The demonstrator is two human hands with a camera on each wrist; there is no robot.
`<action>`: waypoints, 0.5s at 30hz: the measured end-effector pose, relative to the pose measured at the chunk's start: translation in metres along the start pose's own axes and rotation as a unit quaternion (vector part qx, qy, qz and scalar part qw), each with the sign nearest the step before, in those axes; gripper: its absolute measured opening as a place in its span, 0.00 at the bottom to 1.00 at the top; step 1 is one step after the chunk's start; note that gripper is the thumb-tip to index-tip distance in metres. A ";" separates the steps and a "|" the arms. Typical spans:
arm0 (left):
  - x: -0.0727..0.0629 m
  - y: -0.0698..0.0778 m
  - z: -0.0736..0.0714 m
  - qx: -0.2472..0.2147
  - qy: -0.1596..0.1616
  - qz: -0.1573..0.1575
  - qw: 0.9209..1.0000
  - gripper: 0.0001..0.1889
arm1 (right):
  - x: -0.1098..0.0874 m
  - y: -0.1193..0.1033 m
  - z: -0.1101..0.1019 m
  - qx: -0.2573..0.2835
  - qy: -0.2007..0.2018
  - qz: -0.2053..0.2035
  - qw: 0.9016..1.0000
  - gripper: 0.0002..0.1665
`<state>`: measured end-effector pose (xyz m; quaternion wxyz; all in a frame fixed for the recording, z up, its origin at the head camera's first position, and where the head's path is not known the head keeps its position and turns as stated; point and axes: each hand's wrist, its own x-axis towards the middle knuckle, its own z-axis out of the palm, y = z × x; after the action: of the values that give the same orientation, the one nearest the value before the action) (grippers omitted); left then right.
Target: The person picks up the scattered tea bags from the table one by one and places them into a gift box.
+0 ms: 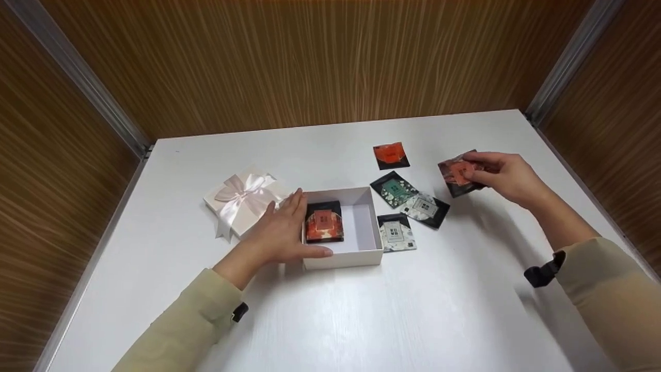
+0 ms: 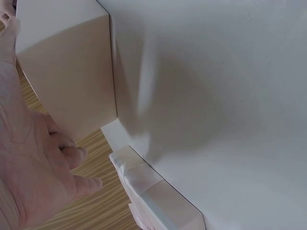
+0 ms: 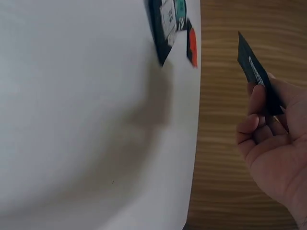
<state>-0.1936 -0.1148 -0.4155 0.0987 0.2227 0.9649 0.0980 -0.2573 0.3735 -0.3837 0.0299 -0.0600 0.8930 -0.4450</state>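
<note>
My right hand [image 1: 508,175] pinches a dark sachet with a red label [image 1: 457,174] between thumb and fingers, above the right side of the table. In the right wrist view its dark back [image 3: 256,72] shows. My left hand [image 1: 279,232] rests against the left side of an open white box [image 1: 343,260], fingers fairly straight along the wall and thumb at the front rim. A red-and-black sachet [image 1: 324,225] lies inside the box, at its left; whether others lie beneath it I cannot tell.
Right of the box lie a green sachet [image 1: 394,189], a white-and-black sachet [image 1: 426,209] touching it, and another white one [image 1: 396,233] against the box. An orange-red sachet [image 1: 391,155] lies farther back. A ribboned lid [image 1: 242,199] sits at left. Wood-grain panels [image 1: 330,62] surround the table.
</note>
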 end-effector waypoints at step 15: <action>-0.001 0.001 -0.001 0.000 0.003 0.000 1.000 0.77 | -0.013 -0.058 0.050 0.017 -0.074 -0.109 0.991 0.23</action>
<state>-0.1926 -0.1149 -0.4141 0.0961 0.2228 0.9650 0.0990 -0.2339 0.3010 -0.3677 0.0479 -0.1889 0.8687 -0.4553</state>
